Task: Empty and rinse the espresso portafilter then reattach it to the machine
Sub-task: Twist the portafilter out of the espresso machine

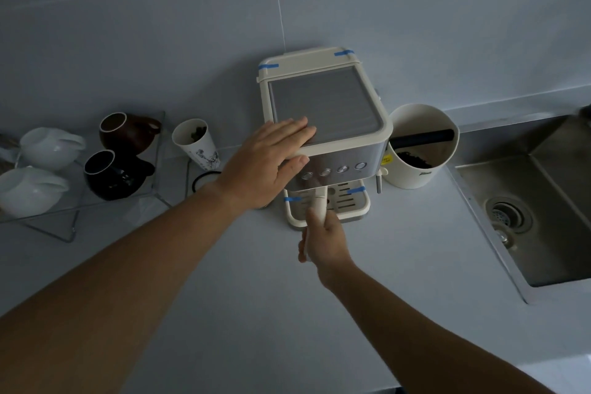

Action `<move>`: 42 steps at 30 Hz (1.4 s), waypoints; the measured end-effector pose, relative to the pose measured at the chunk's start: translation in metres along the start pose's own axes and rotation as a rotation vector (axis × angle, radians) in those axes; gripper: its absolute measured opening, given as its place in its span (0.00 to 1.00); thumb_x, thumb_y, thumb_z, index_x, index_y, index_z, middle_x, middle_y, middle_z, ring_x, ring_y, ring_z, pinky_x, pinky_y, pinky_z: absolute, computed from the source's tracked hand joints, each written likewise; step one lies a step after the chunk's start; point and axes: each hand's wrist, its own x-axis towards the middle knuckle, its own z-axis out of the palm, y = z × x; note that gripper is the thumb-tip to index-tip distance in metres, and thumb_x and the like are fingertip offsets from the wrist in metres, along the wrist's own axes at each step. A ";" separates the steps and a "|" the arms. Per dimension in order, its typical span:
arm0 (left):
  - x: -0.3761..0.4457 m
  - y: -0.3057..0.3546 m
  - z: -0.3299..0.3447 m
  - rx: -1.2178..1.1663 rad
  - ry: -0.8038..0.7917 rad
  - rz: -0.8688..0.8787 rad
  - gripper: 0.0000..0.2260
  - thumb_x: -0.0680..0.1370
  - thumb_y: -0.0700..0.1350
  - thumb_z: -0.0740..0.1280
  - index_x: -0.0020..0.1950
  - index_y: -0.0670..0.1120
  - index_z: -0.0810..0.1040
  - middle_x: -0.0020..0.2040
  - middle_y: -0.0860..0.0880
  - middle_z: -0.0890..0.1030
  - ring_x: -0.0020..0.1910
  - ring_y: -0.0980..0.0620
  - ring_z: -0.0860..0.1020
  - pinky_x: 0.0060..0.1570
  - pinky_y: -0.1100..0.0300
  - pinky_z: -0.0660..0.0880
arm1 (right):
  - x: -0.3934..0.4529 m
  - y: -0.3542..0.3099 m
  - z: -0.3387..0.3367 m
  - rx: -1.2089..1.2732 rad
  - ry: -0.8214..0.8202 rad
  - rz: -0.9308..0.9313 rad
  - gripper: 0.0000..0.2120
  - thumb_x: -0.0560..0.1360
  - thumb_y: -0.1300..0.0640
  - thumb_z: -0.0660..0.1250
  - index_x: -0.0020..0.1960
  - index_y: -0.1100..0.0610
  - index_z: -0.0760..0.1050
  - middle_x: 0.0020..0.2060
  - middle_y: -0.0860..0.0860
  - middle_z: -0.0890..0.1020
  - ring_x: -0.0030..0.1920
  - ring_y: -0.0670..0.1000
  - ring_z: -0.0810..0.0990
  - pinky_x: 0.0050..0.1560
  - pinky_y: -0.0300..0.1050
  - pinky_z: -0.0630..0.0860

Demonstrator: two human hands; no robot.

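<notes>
A cream and steel espresso machine (335, 99) stands against the wall on the counter. My left hand (267, 163) lies flat on its top front left corner, fingers spread, thumb over the front edge. The portafilter (319, 201) sticks out from under the machine's front, its cream handle pointing toward me; its head is hidden under the machine. My right hand (324, 241) is closed around that handle. A steel sink (543, 211) with a drain is at the right.
A cream knock box (419, 169) with a black bar and dark grounds stands right of the machine. Left of it are a paper cup (196, 145), a black ring on the counter, and a glass rack with dark and white cups (96, 166).
</notes>
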 end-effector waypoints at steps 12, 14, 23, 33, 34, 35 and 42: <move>0.000 -0.001 -0.001 -0.016 -0.023 -0.023 0.23 0.81 0.54 0.56 0.75 0.48 0.66 0.76 0.47 0.67 0.76 0.49 0.62 0.75 0.58 0.51 | 0.026 0.004 0.069 0.338 0.078 0.038 0.15 0.78 0.53 0.66 0.60 0.61 0.70 0.43 0.58 0.78 0.40 0.54 0.78 0.40 0.52 0.83; 0.000 -0.001 -0.001 -0.019 -0.031 -0.029 0.23 0.81 0.54 0.55 0.75 0.48 0.66 0.76 0.47 0.66 0.76 0.49 0.62 0.75 0.58 0.50 | 0.028 0.004 0.073 0.360 0.095 0.041 0.15 0.79 0.53 0.66 0.60 0.60 0.70 0.45 0.58 0.78 0.41 0.54 0.79 0.41 0.52 0.83; 0.000 0.001 -0.002 -0.028 -0.033 -0.041 0.23 0.81 0.54 0.56 0.75 0.49 0.66 0.76 0.48 0.66 0.76 0.50 0.61 0.75 0.59 0.49 | 0.037 0.005 0.087 0.397 0.128 0.024 0.10 0.80 0.55 0.64 0.58 0.57 0.67 0.46 0.58 0.80 0.35 0.50 0.79 0.36 0.46 0.78; 0.000 0.002 0.000 -0.028 -0.014 -0.027 0.23 0.81 0.53 0.56 0.74 0.48 0.67 0.76 0.46 0.67 0.75 0.48 0.63 0.75 0.54 0.54 | 0.044 0.012 0.085 0.358 0.144 0.034 0.13 0.80 0.55 0.63 0.61 0.59 0.67 0.42 0.54 0.78 0.34 0.48 0.78 0.36 0.45 0.77; 0.000 0.002 0.000 -0.031 -0.011 -0.025 0.23 0.81 0.53 0.56 0.74 0.47 0.67 0.75 0.46 0.68 0.75 0.48 0.63 0.75 0.53 0.55 | 0.044 0.013 0.086 0.371 0.140 0.050 0.13 0.80 0.55 0.63 0.60 0.59 0.67 0.41 0.54 0.78 0.34 0.48 0.78 0.37 0.45 0.77; 0.000 0.001 0.000 -0.034 -0.004 -0.023 0.22 0.81 0.53 0.56 0.74 0.47 0.67 0.75 0.45 0.68 0.75 0.47 0.64 0.75 0.53 0.56 | 0.043 0.015 0.087 0.380 0.131 0.066 0.12 0.80 0.55 0.63 0.60 0.59 0.67 0.41 0.54 0.77 0.33 0.49 0.77 0.37 0.45 0.77; 0.001 -0.002 0.002 -0.026 0.022 0.002 0.22 0.81 0.52 0.58 0.73 0.45 0.69 0.73 0.44 0.71 0.73 0.45 0.67 0.73 0.53 0.59 | 0.028 0.040 0.080 0.396 0.049 0.180 0.06 0.81 0.59 0.60 0.56 0.57 0.66 0.40 0.57 0.74 0.34 0.52 0.76 0.39 0.49 0.77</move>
